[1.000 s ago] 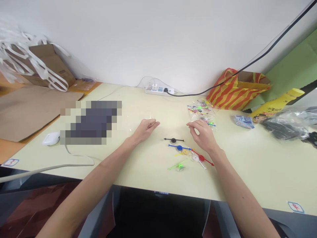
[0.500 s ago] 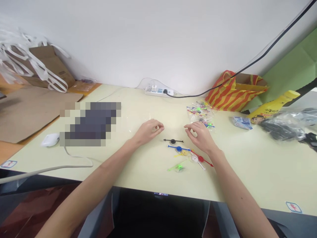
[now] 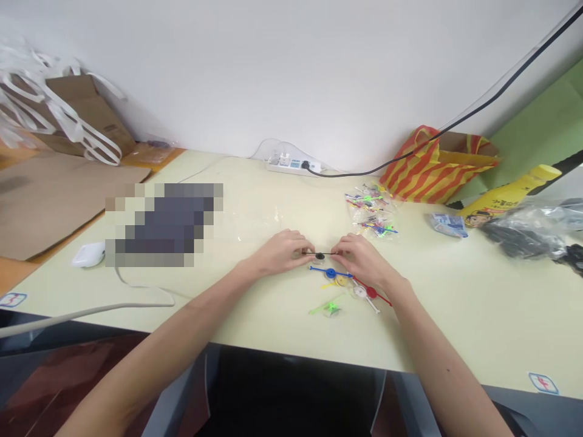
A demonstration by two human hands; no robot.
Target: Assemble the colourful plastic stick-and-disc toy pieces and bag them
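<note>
Pale wall [image 3: 228,73] rises beyond our two hands, and the light yellow table [image 3: 473,303] lies under them. Our left hand [image 3: 283,252] pinches one end of the black spinner arrow [image 3: 320,256], with thumb and fingers together on it. Our right hand [image 3: 362,260] pinches the other end in the same way, so this arrow lies between both hands, with its round middle part visible.

On the near side of it, also between our hands, we see the blue spinner arrow [image 3: 331,273], which partly covers the yellow spinner arrow [image 3: 341,280]. Beside our right wrist lie the red spinner arrow [image 3: 371,292] and the white spinner arrow [image 3: 360,292], close together. The green spinner arrow [image 3: 332,308] is the one nearest to our body.

Just beyond our right hand, we find clear packets [image 3: 371,199] with more coloured arrows. Farther behind that hand stands a striped bag [image 3: 423,176], and well to its right leans a yellow bottle [image 3: 510,194]. Far to the left of our left hand lies a white case [image 3: 88,255].
</note>
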